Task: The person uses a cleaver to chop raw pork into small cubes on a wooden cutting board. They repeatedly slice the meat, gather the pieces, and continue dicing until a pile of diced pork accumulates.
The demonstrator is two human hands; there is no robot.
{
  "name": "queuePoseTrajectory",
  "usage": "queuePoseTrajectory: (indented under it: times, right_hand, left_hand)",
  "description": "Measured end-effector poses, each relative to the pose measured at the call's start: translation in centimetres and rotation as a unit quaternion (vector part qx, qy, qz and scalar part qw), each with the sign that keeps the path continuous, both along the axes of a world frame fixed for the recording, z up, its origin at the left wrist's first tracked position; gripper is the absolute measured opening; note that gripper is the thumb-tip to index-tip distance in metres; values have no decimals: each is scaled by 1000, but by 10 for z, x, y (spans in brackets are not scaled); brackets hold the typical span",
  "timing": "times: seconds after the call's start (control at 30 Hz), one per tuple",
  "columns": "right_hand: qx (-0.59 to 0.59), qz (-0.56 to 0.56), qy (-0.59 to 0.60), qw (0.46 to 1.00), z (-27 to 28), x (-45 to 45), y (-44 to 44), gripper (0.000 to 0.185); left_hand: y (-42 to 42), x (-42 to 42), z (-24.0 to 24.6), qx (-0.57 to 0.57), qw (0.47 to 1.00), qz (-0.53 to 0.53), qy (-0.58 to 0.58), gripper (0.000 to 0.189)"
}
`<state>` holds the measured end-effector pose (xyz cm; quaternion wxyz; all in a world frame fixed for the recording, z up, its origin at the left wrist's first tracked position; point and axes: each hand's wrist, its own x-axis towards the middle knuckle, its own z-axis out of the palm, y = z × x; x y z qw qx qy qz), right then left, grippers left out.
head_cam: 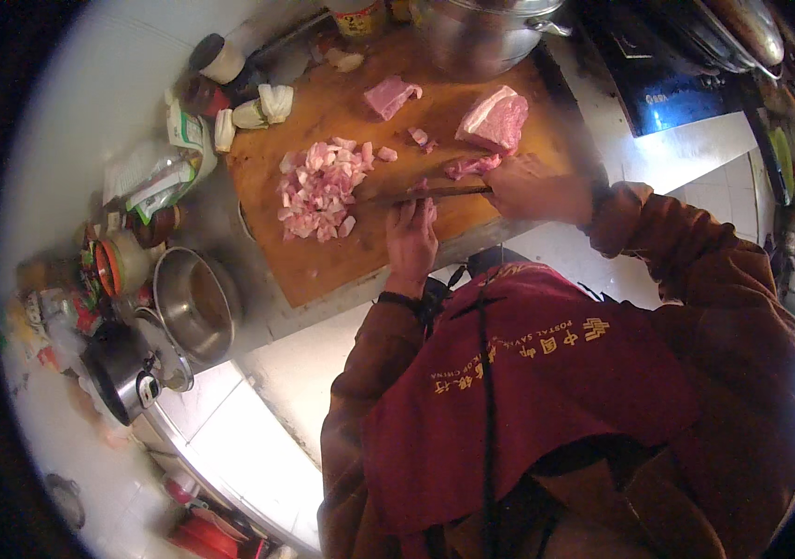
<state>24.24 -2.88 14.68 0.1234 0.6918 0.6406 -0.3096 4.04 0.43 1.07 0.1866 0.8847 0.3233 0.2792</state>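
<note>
My right hand (527, 187) grips the handle of a kitchen knife (448, 191), whose blade reaches left across the wooden cutting board (327, 276). My left hand (411, 237) is on the board just below the blade, its fingertips on a small piece of meat (430, 208) that they partly hide. To the left lies a heap of diced pink meat (324, 185). A thick block of raw meat (494, 120) with a pale fat layer rests above my right hand, and a reddish strip (471, 166) lies between them. Farther back are a flat slab of meat (392, 96) and small scraps (420, 137).
A large steel pot (485, 38) stands at the board's back edge. Pale vegetable pieces (251, 114) sit at its left corner, near jars (219, 59) and a plastic packet (167, 182). A steel bowl (195, 304) and a dark pot (118, 370) stand left; an induction cooktop (684, 98) lies right.
</note>
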Motion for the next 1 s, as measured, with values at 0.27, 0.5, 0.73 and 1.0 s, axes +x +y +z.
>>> queuePoseTrajectory:
  times: [0.27,0.5,0.73,1.0]
  right_hand:
    - [64,62,51,995,-20,-16,23,23]
    - [48,41,70,996,-40,-18,30,27]
    - [51,39,42,997,3,7,2,21]
    - [116,124,86,982,-26,-21,25,20]
  left_hand:
    - [-1,-8,-6,-5,1000,-1,-19,28]
    - [-3,-8,-11,33,998,-4,-44,30]
    - [-3,-6,-12,79,996,6,-48,33]
    - [-7,-13,-17,36,999,6,-16,31]
